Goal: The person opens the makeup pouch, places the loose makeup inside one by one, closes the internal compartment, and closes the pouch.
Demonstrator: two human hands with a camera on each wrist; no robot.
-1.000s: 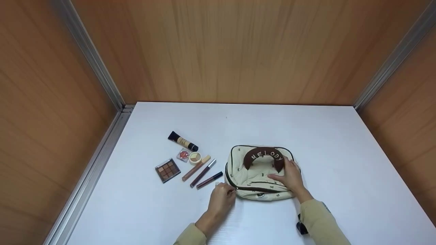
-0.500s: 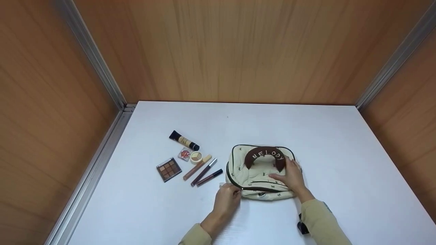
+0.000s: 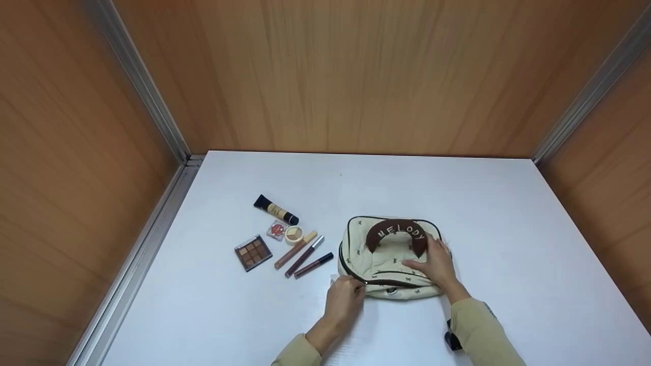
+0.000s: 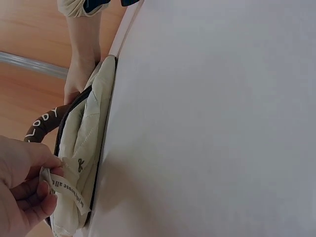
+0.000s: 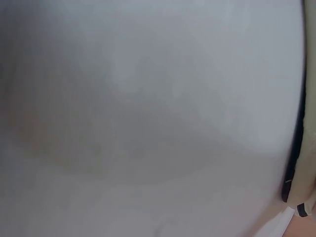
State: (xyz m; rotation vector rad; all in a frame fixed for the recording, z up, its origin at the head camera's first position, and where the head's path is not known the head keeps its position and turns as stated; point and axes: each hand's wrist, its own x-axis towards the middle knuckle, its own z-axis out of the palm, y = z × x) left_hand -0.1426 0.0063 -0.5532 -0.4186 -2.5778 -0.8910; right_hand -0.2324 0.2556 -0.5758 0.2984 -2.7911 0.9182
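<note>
A cream cosmetic bag (image 3: 381, 262) with small dark bows, dark piping and a brown handle (image 3: 376, 236) lettered MELODY lies on the white table. At its front left corner my left hand (image 3: 346, 300) pinches a printed ribbon tab (image 4: 69, 190) by the dark zip, thumb against fingers. A dark gap runs along the zip to the right of that hand. My right hand (image 3: 438, 264) grips the bag's right side, thumb on top and fingers over the far edge. In the right wrist view only the bag's edge (image 5: 308, 123) shows clearly.
Left of the bag lie an eyeshadow palette (image 3: 253, 252), a black-capped tube (image 3: 276, 209), a small clear case (image 3: 276, 230), a round pot (image 3: 294, 235) and several slim lip tubes (image 3: 314, 265). A black object (image 3: 451, 339) sits by the right sleeve. Wooden panels surround the table.
My left hand has slid a little to the right along the bag's front zip, still pinching the tab. The right hand keeps its grip on the bag's right side.
</note>
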